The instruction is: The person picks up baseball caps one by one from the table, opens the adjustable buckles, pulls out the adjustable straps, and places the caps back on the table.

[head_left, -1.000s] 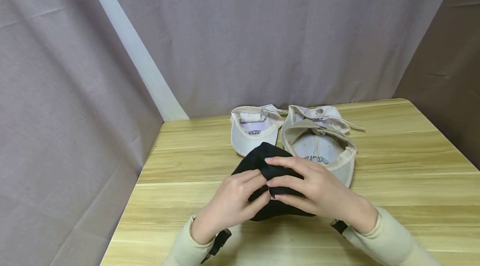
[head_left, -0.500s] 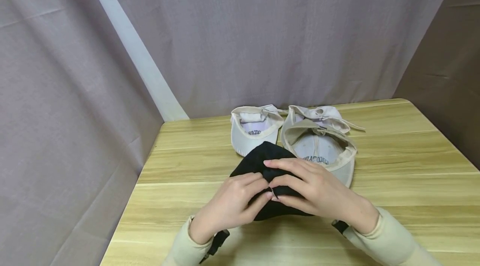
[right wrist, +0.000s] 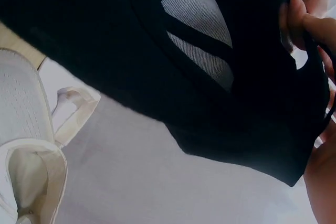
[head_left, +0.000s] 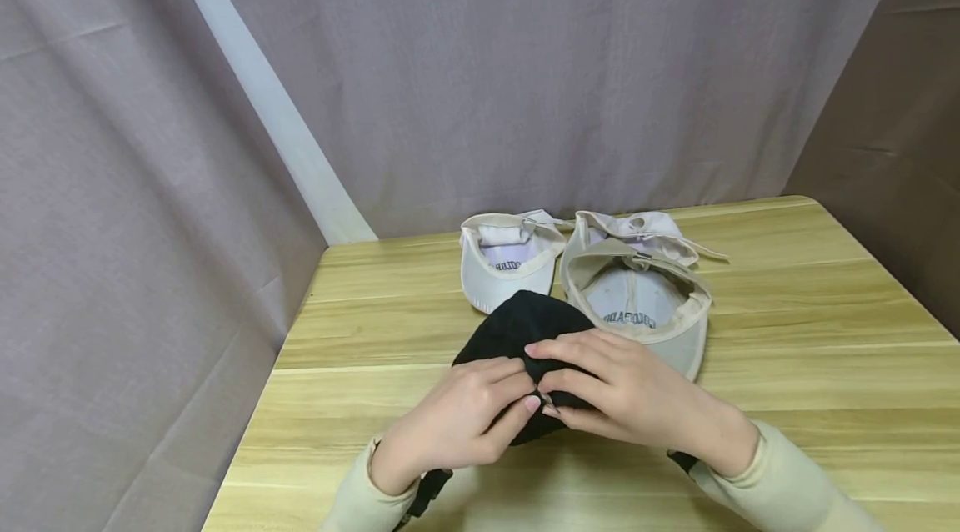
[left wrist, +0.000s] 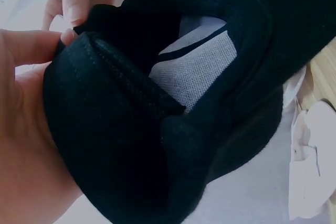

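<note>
Both hands work on a black baseball cap (head_left: 517, 328), raised over the front of the table. My left hand (head_left: 461, 411) pinches the cap's back edge between thumb and fingers. Opposite it, my right hand (head_left: 630, 386) pinches the same edge, its fingers spread over the crown. A small pale strap end (head_left: 547, 401) shows between the two thumbs; its fastening is mostly hidden by the fingers. In the left wrist view the cap's inside faces the camera, with white mesh lining (left wrist: 202, 69) and a dark seam across it.
Several light caps lie upturned at the back of the wooden table (head_left: 360, 399): a white cap (head_left: 510, 257) to the left, another white cap (head_left: 652, 228) to the right, and a beige cap (head_left: 637, 298) overlapping it. A grey curtain (head_left: 525, 82) hangs behind.
The black cap has dipped slightly toward me and shifted a little left, both hands with it. The fingertips have shifted around the strap end. The light caps stay put.
</note>
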Tool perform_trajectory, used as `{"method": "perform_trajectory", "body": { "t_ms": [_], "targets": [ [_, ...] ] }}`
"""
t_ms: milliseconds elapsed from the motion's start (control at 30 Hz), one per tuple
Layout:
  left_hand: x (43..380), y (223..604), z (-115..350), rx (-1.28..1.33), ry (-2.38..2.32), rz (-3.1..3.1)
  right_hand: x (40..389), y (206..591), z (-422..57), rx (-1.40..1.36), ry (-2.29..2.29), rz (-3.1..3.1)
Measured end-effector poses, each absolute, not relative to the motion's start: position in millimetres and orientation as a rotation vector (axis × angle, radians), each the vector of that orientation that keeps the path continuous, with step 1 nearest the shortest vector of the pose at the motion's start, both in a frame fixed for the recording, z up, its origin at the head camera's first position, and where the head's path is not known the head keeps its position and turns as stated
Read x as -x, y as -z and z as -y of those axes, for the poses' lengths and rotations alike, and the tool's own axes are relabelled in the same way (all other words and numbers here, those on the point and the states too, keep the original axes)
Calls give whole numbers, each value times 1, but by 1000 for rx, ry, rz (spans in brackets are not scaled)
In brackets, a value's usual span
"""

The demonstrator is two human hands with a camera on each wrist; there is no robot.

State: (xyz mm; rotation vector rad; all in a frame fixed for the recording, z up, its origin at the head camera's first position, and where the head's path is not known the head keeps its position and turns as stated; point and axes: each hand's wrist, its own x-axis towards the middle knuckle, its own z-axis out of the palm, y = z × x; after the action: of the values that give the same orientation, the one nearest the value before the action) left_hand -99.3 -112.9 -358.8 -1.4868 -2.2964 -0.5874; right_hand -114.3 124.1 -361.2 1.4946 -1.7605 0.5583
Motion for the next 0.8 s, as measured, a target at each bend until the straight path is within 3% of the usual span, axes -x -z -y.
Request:
{"method": "perform_trajectory", "body": {
  "t_ms": [800],
  "targets": [
    [93, 377, 104, 1527, 527, 2307, 103, 387, -126, -1435, -569, 1765]
  ]
}}
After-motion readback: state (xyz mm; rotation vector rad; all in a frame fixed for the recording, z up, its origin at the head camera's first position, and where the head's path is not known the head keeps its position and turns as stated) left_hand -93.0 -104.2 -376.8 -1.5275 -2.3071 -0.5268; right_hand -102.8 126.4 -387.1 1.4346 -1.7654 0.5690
